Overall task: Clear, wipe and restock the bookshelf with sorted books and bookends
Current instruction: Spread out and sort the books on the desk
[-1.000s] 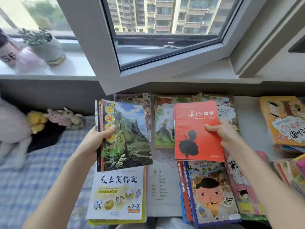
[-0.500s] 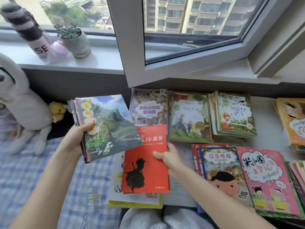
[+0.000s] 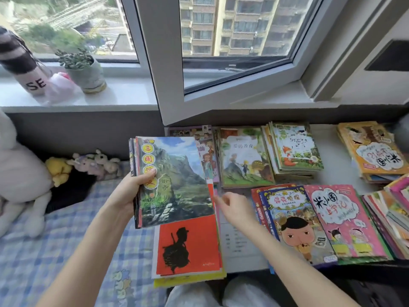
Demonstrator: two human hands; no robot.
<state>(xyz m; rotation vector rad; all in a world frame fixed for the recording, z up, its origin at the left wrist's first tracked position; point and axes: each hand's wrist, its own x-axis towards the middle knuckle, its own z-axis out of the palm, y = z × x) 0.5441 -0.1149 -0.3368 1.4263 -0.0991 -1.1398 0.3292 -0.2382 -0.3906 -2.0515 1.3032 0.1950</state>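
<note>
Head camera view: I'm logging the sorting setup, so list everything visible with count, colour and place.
Book bundle: one bundle, green mountain cover on top, held above the near-left pile.
Red book: one, red with a black silhouette, on top of the near-left pile.
Book piles: several, multicoloured, across the ledge under the window.
Paper sheet: one, white, between the near piles.
Potted plant: one, green in a pale pot, on the windowsill.
Striped plush: one, brown and white, windowsill far left.
Small soft toys: a few, yellow and pinkish, by the wall.
Large plush: one, white, left edge.
Checked bedding: blue and white, lower left.
Left hand: grips the bundle.
Right hand: empty, beside the red book.
</note>
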